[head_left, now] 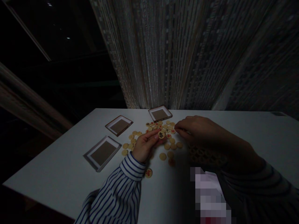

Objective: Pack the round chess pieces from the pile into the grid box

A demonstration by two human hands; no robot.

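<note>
A striped left sleeve (114,189) lay nearest the camera, across the near edge of the desk (63,155), with the darker right sleeve (259,183) opposite. Largest of all, a string curtain (158,56) hung beyond the far edge. Then came the white desk, and on it three shallow framed trays: a grey-rimmed tray (102,153) toward the left edge, a brown-rimmed tray (119,125) nearer the far-left corner, and a far tray (160,114) close to the far edge. A latticed thing (206,155), too dark to name, showed below the right forearm. The right hand (198,129) reached in from the right edge, fingers bunched and bent downward beside the pieces; whether it gripped one, I could not tell. The left hand (142,147) came from the near edge, thumb and fingers closed on one held piece (161,134), its black character facing the camera. Smallest were the loose round pieces, scattered mid-desk between the hands and the far tray, some showing red or black characters, others plain. One red-marked piece (148,173) lay apart, beside the left cuff, nearest the near edge. As for progress, one piece was up in the fingers; the rest in sight lay in no clear rows, outside the trays, so much seemed left unsorted.
</note>
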